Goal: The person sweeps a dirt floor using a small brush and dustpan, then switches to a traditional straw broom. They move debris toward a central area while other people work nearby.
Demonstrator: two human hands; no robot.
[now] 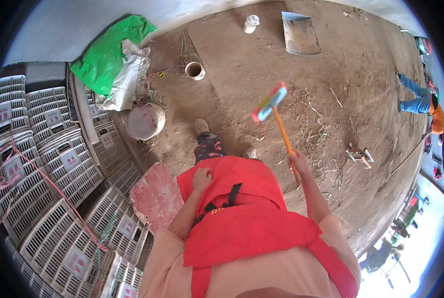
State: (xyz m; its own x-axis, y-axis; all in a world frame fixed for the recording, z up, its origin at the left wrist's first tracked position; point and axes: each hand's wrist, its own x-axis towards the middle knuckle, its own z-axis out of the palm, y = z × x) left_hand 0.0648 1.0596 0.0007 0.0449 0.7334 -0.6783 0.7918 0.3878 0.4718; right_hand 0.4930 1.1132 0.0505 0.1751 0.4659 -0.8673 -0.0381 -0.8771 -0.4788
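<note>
My right hand (297, 162) is wrapped round the orange handle of a broom (283, 130), which reaches forward and slightly left from me. Its blue and red head (270, 103) is smeared by motion, so I cannot tell whether it touches the dirt floor. In front of my red apron (246, 181), my left hand (202, 178) is closed with its fingers curled; anything inside it is hidden. Leaves, stalks and other litter (311, 107) lie scattered to the right of the broom head.
Stacked white plastic crates (68, 159) fill the left side, beside a red board (157, 196). Ahead are a pail (146, 121), a hollow cylinder (195, 71), a white container (251, 24), a metal scoop (301, 36) and a green sack (107, 57). Another person (423, 102) stands far right.
</note>
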